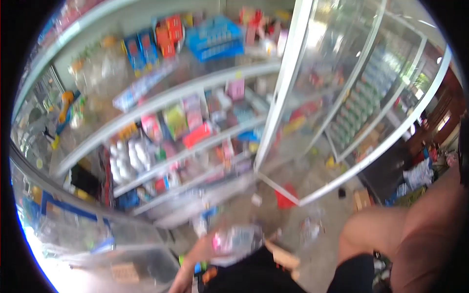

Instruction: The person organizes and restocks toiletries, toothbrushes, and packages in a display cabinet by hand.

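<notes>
- The left arm [181, 280] comes up from the bottom of the view, a bit left of the middle. It slants up and to the right, with the left hand [203, 246] at its top end.
- On the right side there is a big bare limb [425, 229]. It is blurry, and I cannot tell if it is an arm or a leg.
- The clear packet [243, 239] is see-through and shiny, like thin plastic. It has a bright pink spot at its left end and pale stuff inside. I cannot read any words on it.
- The packet is low in the view, near the middle, just above the black cloth [249, 274] on the person's body. A light brown piece [283, 257] is just to the right of it.
- The left hand holds the packet at its pink end. The hand is closed around that end, but the fingers are too blurry to tell how far they bend.
- The right hand is out of sight, so I cannot tell how it is.
- Past the packet is the gray floor [288, 229], with a red thing [287, 196] on it near the glass door [281, 93].
</notes>
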